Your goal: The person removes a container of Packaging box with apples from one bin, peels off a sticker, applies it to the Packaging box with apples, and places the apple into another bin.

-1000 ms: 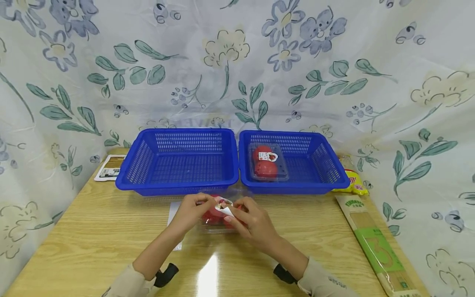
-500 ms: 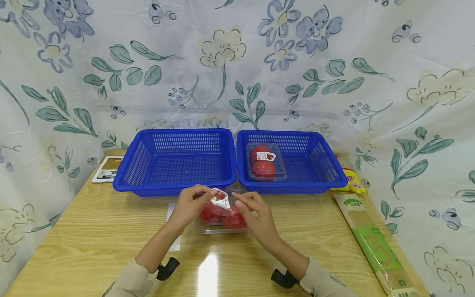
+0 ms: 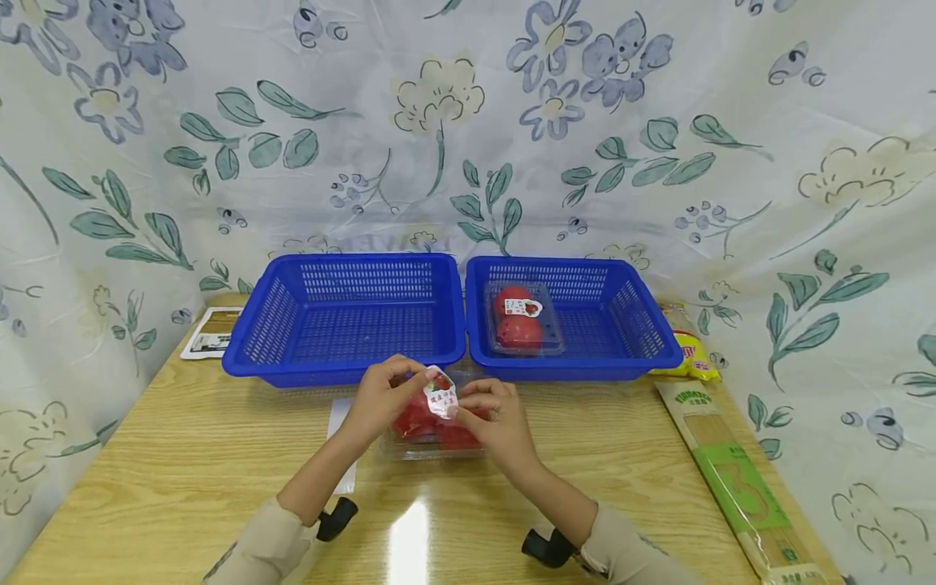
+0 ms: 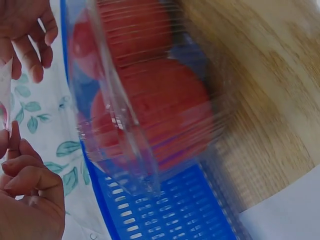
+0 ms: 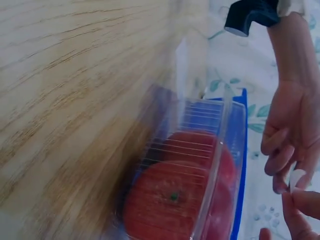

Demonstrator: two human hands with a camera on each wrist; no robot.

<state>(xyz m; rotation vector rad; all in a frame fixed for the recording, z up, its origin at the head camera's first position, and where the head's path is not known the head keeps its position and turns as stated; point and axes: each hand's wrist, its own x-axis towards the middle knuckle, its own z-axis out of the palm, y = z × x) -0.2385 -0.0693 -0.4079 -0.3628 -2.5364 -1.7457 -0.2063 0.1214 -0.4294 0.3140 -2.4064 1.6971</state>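
Note:
A clear plastic box of red tomatoes lies on the wooden table in front of the baskets. Just above it both hands hold up a small white sticker label with red print. My left hand pinches the label's upper edge. My right hand pinches its lower right edge. The left wrist view shows the box close up, with the left hand's fingers beside it. In the right wrist view the box sits below the label.
Two blue baskets stand side by side behind the hands: the left basket holds nothing, the right basket holds another tomato box. A pasta packet and a yellow packet lie right. A white sheet and a card lie left.
The label, low on the box lid a second ago, has come up off it. Both hands have risen slightly and now hold it upright between them.

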